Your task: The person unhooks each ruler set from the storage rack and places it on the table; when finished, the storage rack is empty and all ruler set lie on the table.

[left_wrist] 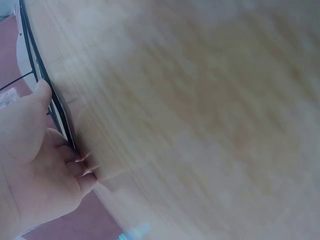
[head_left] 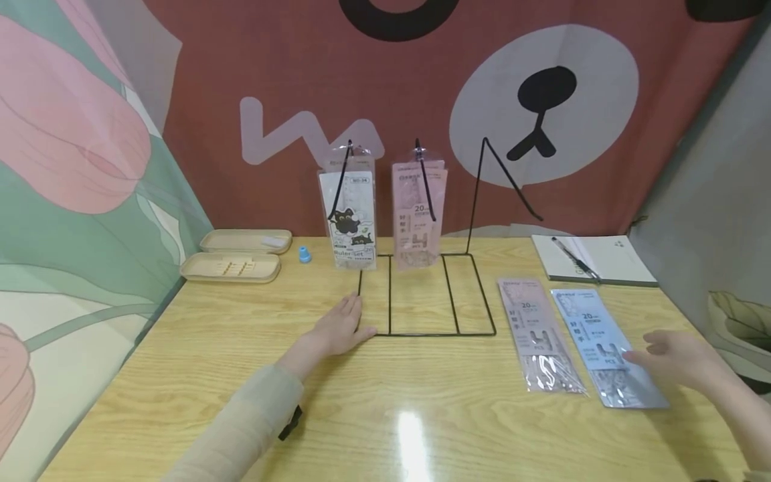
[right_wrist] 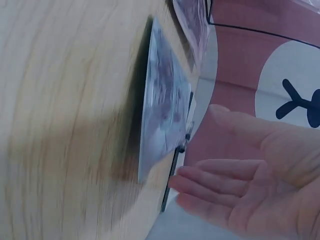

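My left hand [head_left: 340, 328] rests on the front left corner of a black wire rack [head_left: 440, 334], its thumb lying by the front bar. In the left wrist view, that hand [left_wrist: 45, 155] touches the dark bar low on the wood. On the right, my right hand [head_left: 680, 358] hovers at the edge of a blue ruler-set packet [head_left: 596, 335], thumb and fingers apart. The right wrist view shows this hand [right_wrist: 250, 180] beside the packet [right_wrist: 165, 100], apart from it. A pink ruler-set packet [head_left: 533, 328] lies left of the blue one.
A white cat-print ruler set [head_left: 352, 214] and pink packets [head_left: 418, 214] hang on two rack hooks; the right hook [head_left: 512, 175] holds nothing. Behind are an open cream case [head_left: 231, 266], a small blue object [head_left: 304, 254], and a notebook [head_left: 620, 258] with a pen [head_left: 575, 259].
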Tool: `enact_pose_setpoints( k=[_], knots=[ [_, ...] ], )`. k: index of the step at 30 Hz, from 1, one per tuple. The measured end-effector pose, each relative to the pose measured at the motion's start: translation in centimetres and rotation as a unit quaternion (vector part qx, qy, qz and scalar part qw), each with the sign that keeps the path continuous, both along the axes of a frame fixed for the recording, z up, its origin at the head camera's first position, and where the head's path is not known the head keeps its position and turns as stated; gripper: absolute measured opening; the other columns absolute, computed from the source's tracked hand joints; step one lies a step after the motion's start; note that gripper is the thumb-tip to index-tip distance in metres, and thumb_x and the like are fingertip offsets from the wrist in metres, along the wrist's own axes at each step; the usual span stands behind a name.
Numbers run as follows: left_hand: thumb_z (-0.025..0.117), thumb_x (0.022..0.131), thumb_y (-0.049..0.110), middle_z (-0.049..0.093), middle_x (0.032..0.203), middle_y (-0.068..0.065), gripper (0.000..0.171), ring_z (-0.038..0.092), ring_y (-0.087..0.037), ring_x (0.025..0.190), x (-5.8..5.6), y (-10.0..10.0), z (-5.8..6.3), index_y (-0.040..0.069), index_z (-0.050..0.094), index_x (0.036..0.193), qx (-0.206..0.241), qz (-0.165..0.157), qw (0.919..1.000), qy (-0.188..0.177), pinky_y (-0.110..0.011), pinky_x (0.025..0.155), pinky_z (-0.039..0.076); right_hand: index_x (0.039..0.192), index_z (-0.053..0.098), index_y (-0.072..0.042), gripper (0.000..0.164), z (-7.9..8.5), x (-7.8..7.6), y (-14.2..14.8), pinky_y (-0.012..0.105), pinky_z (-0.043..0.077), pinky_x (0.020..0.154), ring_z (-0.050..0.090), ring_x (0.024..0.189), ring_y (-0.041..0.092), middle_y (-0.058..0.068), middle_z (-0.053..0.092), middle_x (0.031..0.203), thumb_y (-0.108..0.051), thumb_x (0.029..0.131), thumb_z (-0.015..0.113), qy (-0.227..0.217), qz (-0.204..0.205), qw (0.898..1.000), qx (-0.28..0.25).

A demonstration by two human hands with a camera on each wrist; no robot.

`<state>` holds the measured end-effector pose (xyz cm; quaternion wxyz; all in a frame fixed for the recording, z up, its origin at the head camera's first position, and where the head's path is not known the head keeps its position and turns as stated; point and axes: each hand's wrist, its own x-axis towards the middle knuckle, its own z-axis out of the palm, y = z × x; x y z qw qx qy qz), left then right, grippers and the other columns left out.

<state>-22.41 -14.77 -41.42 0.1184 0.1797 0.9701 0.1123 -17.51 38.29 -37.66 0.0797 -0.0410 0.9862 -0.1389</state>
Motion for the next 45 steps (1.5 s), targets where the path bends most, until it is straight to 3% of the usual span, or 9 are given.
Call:
enact_pose_setpoints(
  k=[5, 12, 18, 22, 24, 27, 34, 39, 45],
  knots=[
    [0.039, 0.098, 0.048, 0.01, 0.156, -0.024, 0.079, 0.012, -0.036, 0.145, -0.1, -0.1, 0.0, -0.008, 0.014, 0.147, -0.003, -0.003, 1.0, 0.002, -0.042, 0.12, 0.015, 0.131, 0.032, 0.023, 0.075, -0.1, -0.5, -2.6, 0.066, 0.044, 0.083, 0.046, 0.109, 0.061, 0.046, 0.044, 0.123, -0.034, 0.091, 0.06, 0.027, 0.034, 0.996, -0.082],
    [0.04, 0.098, 0.047, 0.01, 0.156, -0.025, 0.078, 0.012, -0.036, 0.145, -0.2, -0.1, -0.1, -0.008, 0.014, 0.147, 0.001, -0.004, 1.0, 0.003, -0.043, 0.12, 0.015, 0.138, 0.033, 0.013, 0.066, 0.3, -1.5, -7.3, 0.06, 0.044, 0.093, 0.046, 0.117, 0.055, 0.038, 0.046, 0.131, -0.026, 0.093, 0.06, 0.052, 0.076, 0.98, -0.176],
    [0.039, 0.098, 0.047, 0.01, 0.156, -0.024, 0.078, 0.012, -0.036, 0.145, -0.2, -0.1, -0.2, -0.008, 0.014, 0.147, -0.005, -0.005, 1.0, 0.006, -0.043, 0.12, 0.015, 0.142, 0.032, 0.006, 0.058, 1.0, -3.3, -11.3, 0.046, 0.05, 0.095, 0.046, 0.122, 0.048, 0.03, 0.047, 0.135, -0.02, 0.095, 0.056, 0.044, 0.119, 0.957, -0.26],
    [0.039, 0.098, 0.047, 0.011, 0.155, -0.025, 0.078, 0.012, -0.037, 0.145, -0.1, -0.1, -0.1, -0.009, 0.015, 0.147, -0.003, -0.006, 0.9999, 0.009, -0.043, 0.12, 0.015, 0.143, 0.032, 0.004, 0.058, 0.7, -5.3, -13.9, 0.052, 0.045, 0.099, 0.044, 0.126, 0.046, 0.028, 0.045, 0.138, -0.021, 0.096, 0.055, 0.029, 0.132, 0.943, -0.306],
    [0.04, 0.098, 0.046, 0.012, 0.155, -0.025, 0.077, 0.013, -0.037, 0.145, 0.0, 0.0, 0.0, -0.009, 0.015, 0.146, -0.001, -0.006, 0.9999, 0.01, -0.044, 0.12, 0.015, 0.143, 0.033, 0.003, 0.059, 0.5, -6.4, -15.1, 0.054, 0.043, 0.1, 0.045, 0.126, 0.044, 0.026, 0.044, 0.14, -0.025, 0.096, 0.056, 0.023, 0.127, 0.939, -0.32],
    [0.04, 0.099, 0.046, 0.012, 0.155, -0.026, 0.077, 0.013, -0.038, 0.145, 0.0, 0.0, 0.0, -0.01, 0.016, 0.146, 0.002, -0.007, 0.9999, 0.013, -0.044, 0.12, 0.016, 0.144, 0.033, -0.002, 0.067, 0.3, -8.1, -17.0, 0.053, 0.042, 0.103, 0.045, 0.128, 0.04, 0.022, 0.045, 0.141, -0.038, 0.093, 0.058, 0.018, 0.103, 0.942, -0.317],
    [0.04, 0.099, 0.046, 0.012, 0.155, -0.026, 0.077, 0.013, -0.037, 0.145, 0.2, -0.1, -0.1, -0.01, 0.016, 0.146, -0.003, -0.008, 0.9999, 0.01, -0.044, 0.12, 0.015, 0.143, 0.034, -0.001, 0.061, 0.3, -11.2, -20.8, 0.052, 0.039, 0.107, 0.044, 0.129, 0.039, 0.023, 0.045, 0.141, -0.029, 0.094, 0.058, 0.026, 0.111, 0.927, -0.358],
    [0.039, 0.099, 0.046, 0.012, 0.155, -0.026, 0.076, 0.013, -0.037, 0.145, 0.2, 0.0, 0.0, -0.01, 0.016, 0.146, 0.0, -0.007, 0.9999, 0.011, -0.043, 0.12, 0.015, 0.143, 0.036, -0.005, 0.061, 1.0, -12.6, -22.6, 0.051, 0.038, 0.108, 0.043, 0.13, 0.035, 0.018, 0.044, 0.143, -0.035, 0.094, 0.057, 0.039, 0.099, 0.926, -0.363],
    [0.039, 0.099, 0.045, 0.011, 0.155, -0.025, 0.076, 0.011, -0.036, 0.145, 0.1, 0.0, 0.2, -0.009, 0.015, 0.147, 0.0, -0.002, 1.0, 0.001, -0.043, 0.121, 0.014, 0.138, 0.042, -0.004, 0.06, 1.5, -13.5, -24.7, 0.05, 0.04, 0.107, 0.047, 0.127, 0.034, 0.017, 0.047, 0.139, -0.033, 0.091, 0.062, 0.046, 0.081, 0.913, -0.397]
  ],
)
